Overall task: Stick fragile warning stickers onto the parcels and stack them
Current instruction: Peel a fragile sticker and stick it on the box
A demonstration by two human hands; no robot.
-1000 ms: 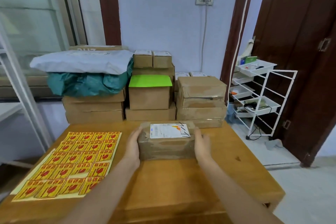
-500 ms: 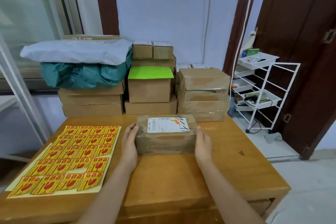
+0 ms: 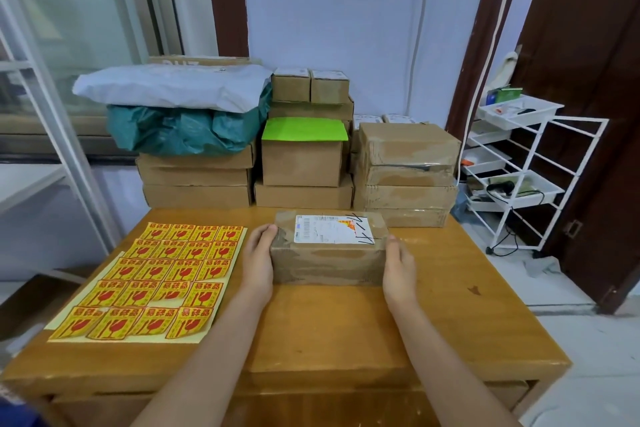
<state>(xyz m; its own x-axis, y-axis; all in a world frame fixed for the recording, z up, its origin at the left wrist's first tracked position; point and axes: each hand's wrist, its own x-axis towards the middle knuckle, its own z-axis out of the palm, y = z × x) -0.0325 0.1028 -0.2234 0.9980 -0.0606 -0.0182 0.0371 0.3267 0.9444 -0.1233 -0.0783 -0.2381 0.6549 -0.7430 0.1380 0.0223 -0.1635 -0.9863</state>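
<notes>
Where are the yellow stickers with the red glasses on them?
The sticker sheet lies flat on the left side of the wooden table, just left of the left hand holding the taped parcel.

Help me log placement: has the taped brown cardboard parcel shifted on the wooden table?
No. The taped brown cardboard parcel keeps the same gap from the yellow sticker sheet beside it.

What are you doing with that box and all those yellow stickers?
A person has a taped brown cardboard parcel on the wooden table, left hand and right hand flat against its two ends. The sheet of yellow and red fragile stickers lies beside it. No fragile sticker shows on this parcel. More cardboard boxes are stacked behind.
</notes>
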